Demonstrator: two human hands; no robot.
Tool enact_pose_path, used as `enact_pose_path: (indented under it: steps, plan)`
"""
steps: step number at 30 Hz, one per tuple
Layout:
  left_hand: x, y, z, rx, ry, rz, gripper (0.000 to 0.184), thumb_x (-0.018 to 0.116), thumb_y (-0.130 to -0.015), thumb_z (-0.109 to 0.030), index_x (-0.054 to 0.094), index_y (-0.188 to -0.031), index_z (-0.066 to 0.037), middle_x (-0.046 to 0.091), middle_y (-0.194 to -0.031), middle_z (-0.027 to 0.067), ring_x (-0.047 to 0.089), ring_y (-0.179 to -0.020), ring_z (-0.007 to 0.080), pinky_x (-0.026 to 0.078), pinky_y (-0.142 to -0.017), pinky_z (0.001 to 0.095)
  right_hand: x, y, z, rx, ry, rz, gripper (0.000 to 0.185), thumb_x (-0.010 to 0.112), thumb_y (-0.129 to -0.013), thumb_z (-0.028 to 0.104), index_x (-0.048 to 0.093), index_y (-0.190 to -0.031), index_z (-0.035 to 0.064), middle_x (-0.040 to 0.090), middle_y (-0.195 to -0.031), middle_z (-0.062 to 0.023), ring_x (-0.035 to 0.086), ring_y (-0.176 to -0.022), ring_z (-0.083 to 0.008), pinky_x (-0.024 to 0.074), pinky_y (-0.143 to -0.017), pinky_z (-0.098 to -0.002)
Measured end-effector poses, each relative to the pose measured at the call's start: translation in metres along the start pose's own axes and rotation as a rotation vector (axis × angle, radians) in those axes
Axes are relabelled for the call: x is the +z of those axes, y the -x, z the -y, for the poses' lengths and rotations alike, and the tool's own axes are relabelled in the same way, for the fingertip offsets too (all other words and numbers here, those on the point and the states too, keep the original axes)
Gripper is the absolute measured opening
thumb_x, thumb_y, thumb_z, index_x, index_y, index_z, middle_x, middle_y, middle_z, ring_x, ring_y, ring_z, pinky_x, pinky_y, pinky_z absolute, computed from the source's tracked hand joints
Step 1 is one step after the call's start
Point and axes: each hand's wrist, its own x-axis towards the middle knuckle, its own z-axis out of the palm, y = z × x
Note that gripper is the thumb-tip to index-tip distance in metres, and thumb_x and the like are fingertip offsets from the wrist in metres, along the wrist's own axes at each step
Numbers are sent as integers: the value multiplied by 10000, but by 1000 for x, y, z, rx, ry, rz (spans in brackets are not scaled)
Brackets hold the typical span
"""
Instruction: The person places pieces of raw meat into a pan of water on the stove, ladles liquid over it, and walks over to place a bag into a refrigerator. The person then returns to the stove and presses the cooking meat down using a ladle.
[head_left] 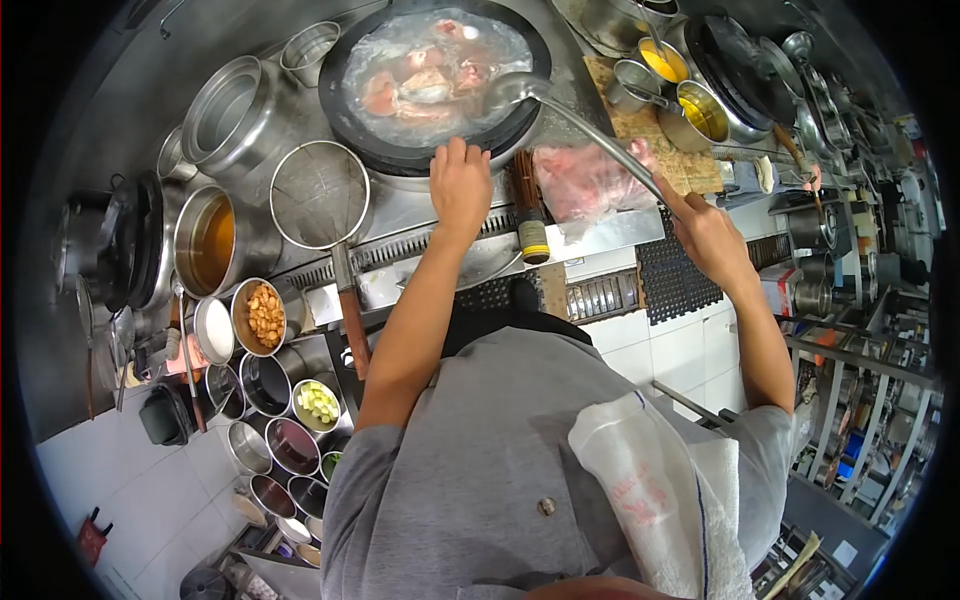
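A large dark wok (335,85) holds cloudy liquid with pieces of pinkish meat (427,84). My right hand (708,238) is closed round the handle of a long metal ladle (600,135), whose bowl rests at the right part of the liquid. At the wok's near rim is my left hand (461,185), its fingers bent together over the edge, seemingly gripping it. Just right of the wok lie a bamboo brush (530,205) with a yellow-banded handle and a plastic bag of raw meat (590,180).
A round strainer (320,195) lies left of my left hand. Farther left stand steel pots (225,115), a pot of brown liquid (213,240) and several ingredient bowls (265,318). Containers of yellow liquid (703,112) stand at the upper right.
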Motion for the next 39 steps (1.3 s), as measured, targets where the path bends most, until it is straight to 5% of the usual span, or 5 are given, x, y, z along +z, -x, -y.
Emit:
enact_pose_path:
  steps: [4,18,32,39]
  plan:
    - [-1,-2,-2,11,-17,12,156,633,-800,-175,618,-768,-23,520,-837,109,509,-822,298,417,-716,402,28,-20,-2,61,191,44,720,503,-768,-17,299,-1421,209,590,-916,-173,636,-727,-363,531,-646,-441]
    - [-4,-2,-5,25,-42,31,141,621,-800,-156,599,-767,-21,506,-834,117,498,-807,303,414,-701,409,98,-101,19,8,-41,-16,622,432,-825,-22,277,-1411,114,567,-1059,-269,623,-837,-419,515,-715,-490]
    - [-3,-3,-5,16,-66,52,148,616,-806,-169,602,-784,-23,511,-847,119,498,-825,303,410,-716,413,98,-154,47,-67,-655,-76,580,529,-808,85,320,-1330,-57,603,-943,-305,590,-911,-436,450,-820,-464]
    - [1,-1,-1,62,-104,28,157,622,-810,-195,596,-774,-45,504,-845,118,502,-801,309,415,-719,413,88,-135,47,-77,-498,-116,600,593,-818,136,366,-1355,-5,596,-980,-302,612,-907,-402,471,-790,-424]
